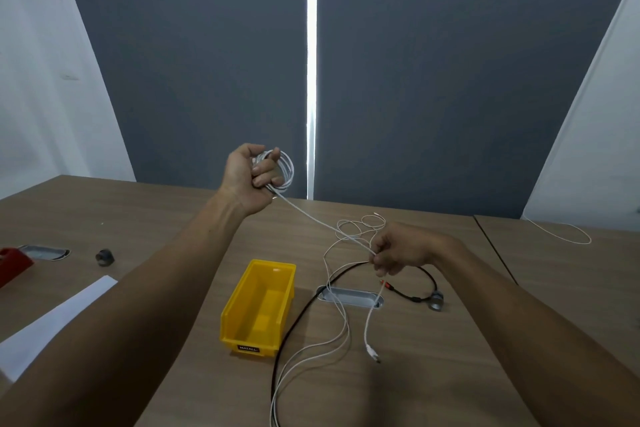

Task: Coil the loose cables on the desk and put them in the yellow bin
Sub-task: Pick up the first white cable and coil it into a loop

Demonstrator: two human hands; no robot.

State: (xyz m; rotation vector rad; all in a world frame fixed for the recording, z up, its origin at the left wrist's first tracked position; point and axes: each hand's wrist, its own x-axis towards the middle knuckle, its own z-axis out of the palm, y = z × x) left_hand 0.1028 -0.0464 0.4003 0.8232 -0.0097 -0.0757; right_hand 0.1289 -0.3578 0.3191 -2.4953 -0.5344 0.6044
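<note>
1. The left hand [247, 177] is raised above the desk, fingers closed around a small round coil of thin white cable [283, 168].
2. From that coil a taut run of the same white cable slopes down to the right hand [398, 250], which pinches the strand between its fingertips, low over the wooden desk [450, 374].
3. Beyond the pinch, the slack lies in loose loops on the desk, tangled near a black cable [294, 322]; a white plug end [372, 354] rests on the wood.
4. The open yellow plastic bin [258, 308] stands empty, just left of the loops.
5. To coil well, I judge: feed slack steadily, keep turns equal, and free the white strand from the black one before pulling.
</note>
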